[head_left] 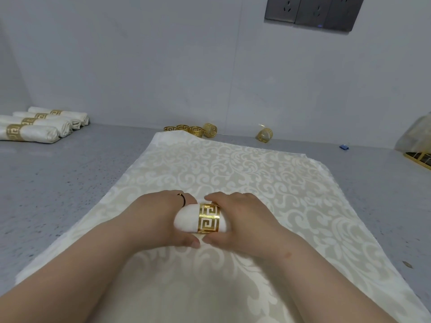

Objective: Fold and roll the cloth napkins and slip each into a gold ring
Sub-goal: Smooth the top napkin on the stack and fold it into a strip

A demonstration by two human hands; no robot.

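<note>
Both hands meet over a rolled white cloth napkin (186, 221) with a flat gold ring cut in a Greek-key pattern (209, 218) around its middle. The left hand (161, 217) has its fingers curled over the far side of the roll's left end and its thumb tucked under the near side, gripping it; a thin dark band sits on one finger. The right hand (242, 220) wraps the right end just beside the ring, fingers over the top and thumb below, so that part of the roll is hidden. Under the fingers lies a spread cream damask cloth with a scroll pattern (268, 173), laid flat on a speckled grey countertop (58, 173). Beyond the fingertips, at the cloth's far edge by the wall, sits a cluster of loose gold rings (193, 130), and one more ring in clear wrapping (264, 134) to their right. Far left of the left hand, four finished rolled napkins in gold rings (35, 127) lie side by side. Far right, a clear plastic bag (417, 134) sits over a gold-edged tray (417, 159); its contents cannot be made out.
</note>
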